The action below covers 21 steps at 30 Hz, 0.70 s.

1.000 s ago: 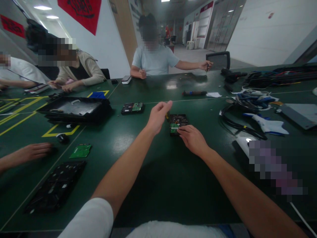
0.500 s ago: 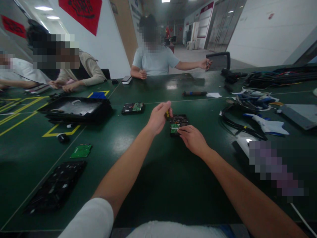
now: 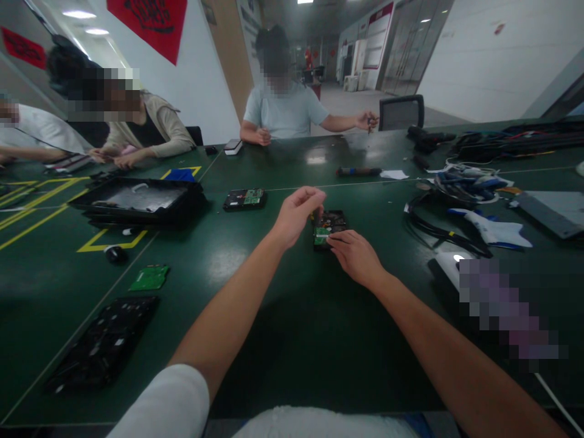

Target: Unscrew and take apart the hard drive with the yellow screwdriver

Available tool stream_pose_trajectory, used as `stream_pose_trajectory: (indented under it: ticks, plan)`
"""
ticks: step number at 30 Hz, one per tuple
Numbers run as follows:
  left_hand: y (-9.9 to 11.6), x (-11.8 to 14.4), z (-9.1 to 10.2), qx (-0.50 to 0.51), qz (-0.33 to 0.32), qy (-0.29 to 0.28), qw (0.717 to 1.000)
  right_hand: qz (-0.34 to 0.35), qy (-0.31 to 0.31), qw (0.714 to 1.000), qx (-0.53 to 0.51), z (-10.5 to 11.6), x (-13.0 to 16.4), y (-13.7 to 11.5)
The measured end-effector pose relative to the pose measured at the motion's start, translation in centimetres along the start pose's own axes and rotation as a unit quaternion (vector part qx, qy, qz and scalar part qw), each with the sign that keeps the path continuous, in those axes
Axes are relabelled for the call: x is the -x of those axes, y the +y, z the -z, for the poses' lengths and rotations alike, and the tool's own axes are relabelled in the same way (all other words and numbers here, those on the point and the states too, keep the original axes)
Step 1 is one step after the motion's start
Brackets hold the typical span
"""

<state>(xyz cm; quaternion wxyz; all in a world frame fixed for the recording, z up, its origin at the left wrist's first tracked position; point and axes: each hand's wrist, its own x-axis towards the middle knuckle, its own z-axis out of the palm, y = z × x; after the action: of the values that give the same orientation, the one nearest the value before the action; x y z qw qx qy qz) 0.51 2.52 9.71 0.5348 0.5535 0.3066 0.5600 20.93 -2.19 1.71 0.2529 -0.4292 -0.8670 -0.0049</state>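
Observation:
A black hard drive with a green circuit board at its near end lies on the green table in front of me. My left hand is closed above the drive's left edge, fingers pinched together. Below those fingers a little of a yellow-and-black screwdriver shows; the hand hides most of it. My right hand grips the near right side of the drive, thumb and fingertips against it by the board.
Another hard drive lies farther left. A loose green board and a black panel lie near left, below a black tray. Cables and a glove lie right. A person sits opposite.
My left hand has turned slightly and its fingertips have shifted right, covering more of the screwdriver. My right hand and the drive stay put. The person opposite has drawn an outstretched hand inward.

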Motion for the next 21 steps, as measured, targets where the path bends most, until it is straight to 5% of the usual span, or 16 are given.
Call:
stream_pose_trajectory:
  ticks: [11, 21]
  plan:
    - [-0.2, -0.3, -0.5, 0.039, 0.042, 0.042, 0.997, 0.000, 0.002, 1.000, -0.007, -0.3, 0.1, 0.2]
    - [0.0, -0.4, 0.5, 0.010, -0.008, 0.056, 0.998, -0.001, -0.003, 1.000, 0.004, -0.2, 0.1, 0.2]
